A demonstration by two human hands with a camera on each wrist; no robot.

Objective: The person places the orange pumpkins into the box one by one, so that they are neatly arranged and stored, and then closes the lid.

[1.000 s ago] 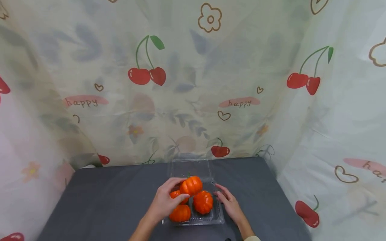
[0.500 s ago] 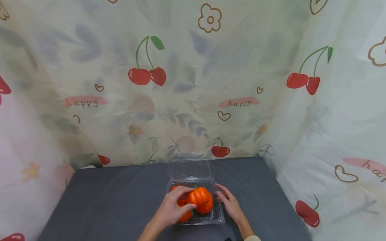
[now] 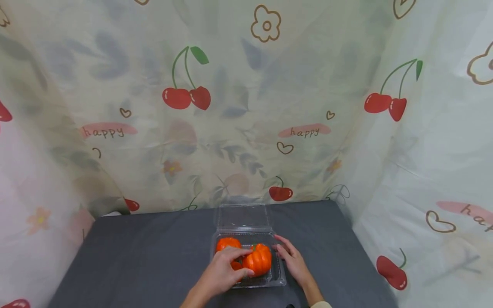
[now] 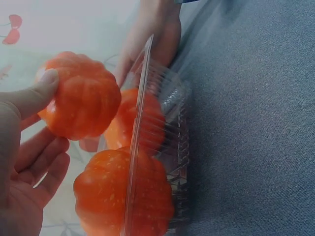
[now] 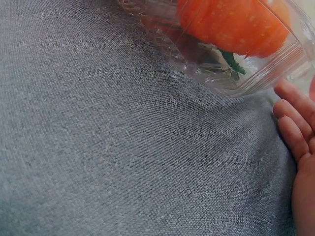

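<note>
My left hand (image 3: 221,273) pinches a small orange pumpkin (image 3: 259,261) between thumb and fingers, over the right part of a clear plastic clamshell box (image 3: 280,280). In the left wrist view this held pumpkin (image 4: 81,96) is above the box wall, and two other pumpkins (image 4: 106,196) show lower down. Another pumpkin (image 3: 228,243) sits in the box's back left; one nearer the front is mostly hidden by my left hand. My right hand (image 3: 294,263) lies along the box's right side, fingers extended near the rim. Through the box wall, the right wrist view shows a pumpkin (image 5: 236,24) with a green stem.
The box's transparent lid (image 3: 244,216) is folded back behind it. A dark grey cloth (image 3: 154,252) covers the table, and a printed curtain (image 3: 231,128) hangs around its back and sides. A small black object (image 3: 290,306) shows at the bottom edge.
My left hand has carried the pumpkin from the box's back middle toward the right and nearer to me, uncovering the back-left pumpkin. My right hand has stayed in place.
</note>
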